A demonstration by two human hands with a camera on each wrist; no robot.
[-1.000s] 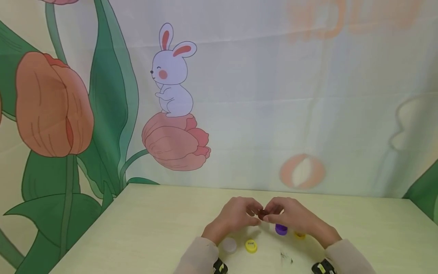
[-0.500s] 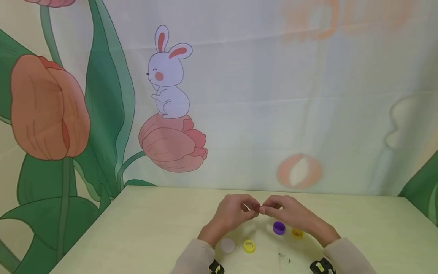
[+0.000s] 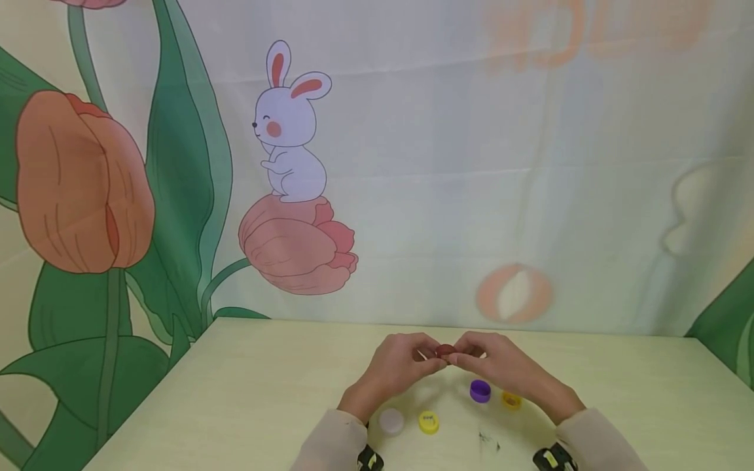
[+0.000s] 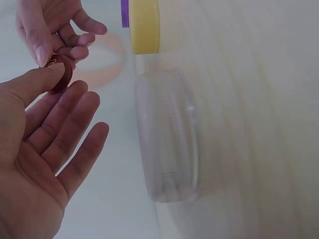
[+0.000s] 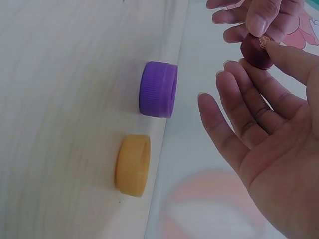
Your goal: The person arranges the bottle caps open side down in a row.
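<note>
A small round dark red bottle cap (image 3: 446,351) with a gold print is held up over the table between both hands. My left hand (image 3: 393,363) pinches one side of it between thumb and index finger. From the other side my right hand (image 3: 501,361) pinches it the same way. In the right wrist view the cap's dark red face (image 5: 250,51) shows below the thumbs, and the other fingers of the right hand extend loosely away from it. Part of the cap is covered by the thumbs.
Below the hands on the pale table (image 3: 265,392) lie a purple cap (image 3: 480,396), an orange-yellow cap (image 3: 512,401), a yellow cap (image 3: 429,422) and a clear whitish cap (image 3: 391,422). Dark marks (image 3: 489,439) are near the front. A printed cloth (image 3: 412,163) hangs behind.
Both hands have risen slightly and come closer together around the dark red cap. Half a second ago the cap was mostly hidden by fingers; now more of it shows. The other caps stay put.
</note>
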